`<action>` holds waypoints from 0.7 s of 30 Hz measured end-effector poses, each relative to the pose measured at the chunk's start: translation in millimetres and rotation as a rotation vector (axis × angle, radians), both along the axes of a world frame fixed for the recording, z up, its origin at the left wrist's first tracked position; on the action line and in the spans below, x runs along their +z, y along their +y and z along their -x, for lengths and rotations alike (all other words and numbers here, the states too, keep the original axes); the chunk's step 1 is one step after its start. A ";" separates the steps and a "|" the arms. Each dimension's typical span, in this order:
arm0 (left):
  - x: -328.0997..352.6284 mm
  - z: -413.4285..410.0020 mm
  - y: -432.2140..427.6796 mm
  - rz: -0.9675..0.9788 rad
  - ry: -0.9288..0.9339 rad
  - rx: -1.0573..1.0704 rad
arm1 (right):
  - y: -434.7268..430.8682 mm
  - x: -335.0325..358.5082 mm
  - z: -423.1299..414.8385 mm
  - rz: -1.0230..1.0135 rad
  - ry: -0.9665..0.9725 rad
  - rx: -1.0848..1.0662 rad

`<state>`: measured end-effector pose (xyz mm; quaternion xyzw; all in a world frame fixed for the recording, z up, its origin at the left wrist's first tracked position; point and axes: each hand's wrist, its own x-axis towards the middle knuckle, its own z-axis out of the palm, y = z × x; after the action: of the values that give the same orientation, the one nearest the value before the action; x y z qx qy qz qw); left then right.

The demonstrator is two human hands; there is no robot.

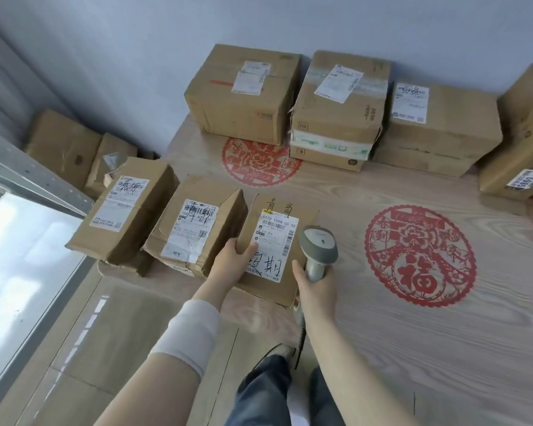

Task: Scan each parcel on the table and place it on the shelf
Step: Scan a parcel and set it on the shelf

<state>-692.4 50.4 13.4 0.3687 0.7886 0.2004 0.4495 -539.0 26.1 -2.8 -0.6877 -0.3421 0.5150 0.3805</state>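
Brown cardboard parcel is gripped by the left hand; just beside, the right hand clasps a grey plastic scanner.

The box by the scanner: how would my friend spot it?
Find the wooden table with red paper-cut circles. Three parcels line its near left edge; take the rightmost parcel, beside the grey scanner. Only it has handwriting on bare cardboard above its label.
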 end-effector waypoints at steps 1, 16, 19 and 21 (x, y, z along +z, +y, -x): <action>1.8 -2.4 -0.6 -0.004 0.001 0.017 | 1.3 -0.3 -2.4 -0.002 -0.001 0.028; 94.5 -58.6 -4.0 -0.335 -0.463 0.103 | 26.8 91.3 -93.7 -0.223 0.153 0.044; 114.2 -58.4 -5.5 -0.392 -0.531 0.169 | 31.1 121.0 -95.9 -0.347 0.104 0.080; 125.4 -57.7 -7.8 -0.430 -0.556 0.186 | 30.0 135.4 -94.8 -0.402 0.092 0.092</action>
<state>-634.8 42.7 138.8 0.3130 0.6064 0.4940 0.5388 -444.3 56.1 132.5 -0.5576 -0.4512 0.4840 0.5013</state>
